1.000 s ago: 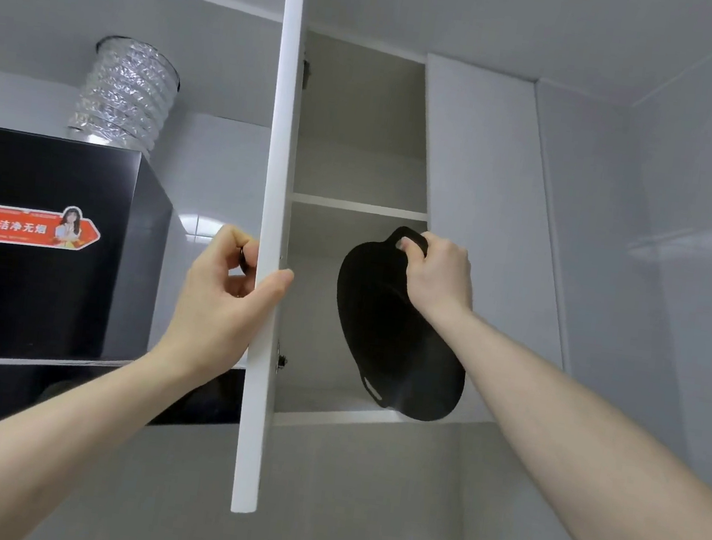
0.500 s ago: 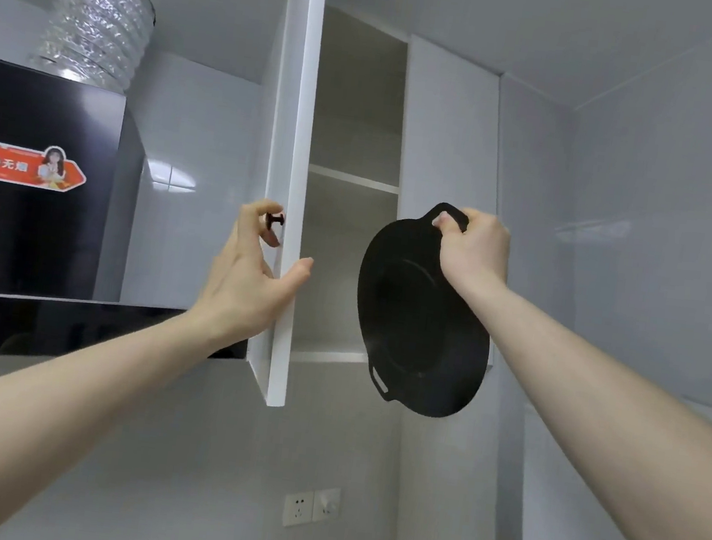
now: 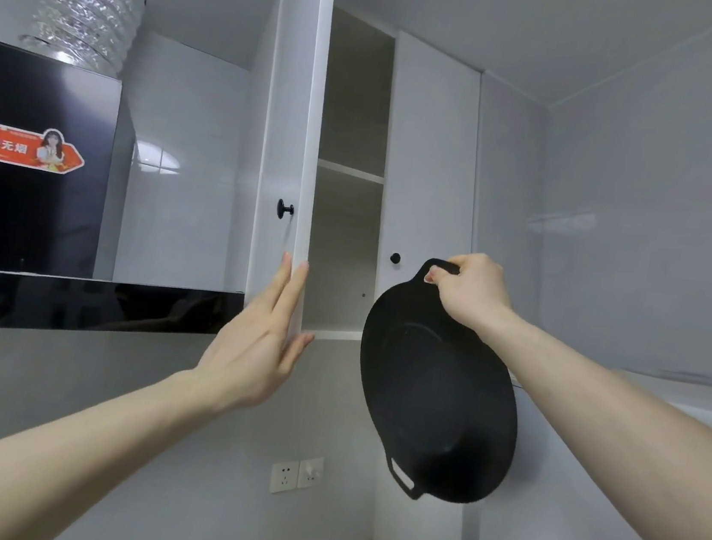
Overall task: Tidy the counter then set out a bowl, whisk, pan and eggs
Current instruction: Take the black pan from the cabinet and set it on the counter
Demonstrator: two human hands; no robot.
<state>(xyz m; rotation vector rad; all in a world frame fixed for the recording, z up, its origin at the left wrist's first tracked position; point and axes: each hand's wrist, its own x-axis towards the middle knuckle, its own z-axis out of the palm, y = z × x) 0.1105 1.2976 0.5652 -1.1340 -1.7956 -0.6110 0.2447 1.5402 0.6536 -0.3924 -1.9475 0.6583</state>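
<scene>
Right hand (image 3: 468,290) grips the top handle of the black pan (image 3: 437,396), centre-right; left hand (image 3: 258,338), fingers straight, touches the cabinet door (image 3: 291,127) edge.

A single head-worn wide-angle view tilts steeply upward, facing the wall cabinet (image 3: 348,170) from close below. Both forearms reach in from the near bottom corners, the range hood (image 3: 28,184) at left, the ceiling at top.
</scene>
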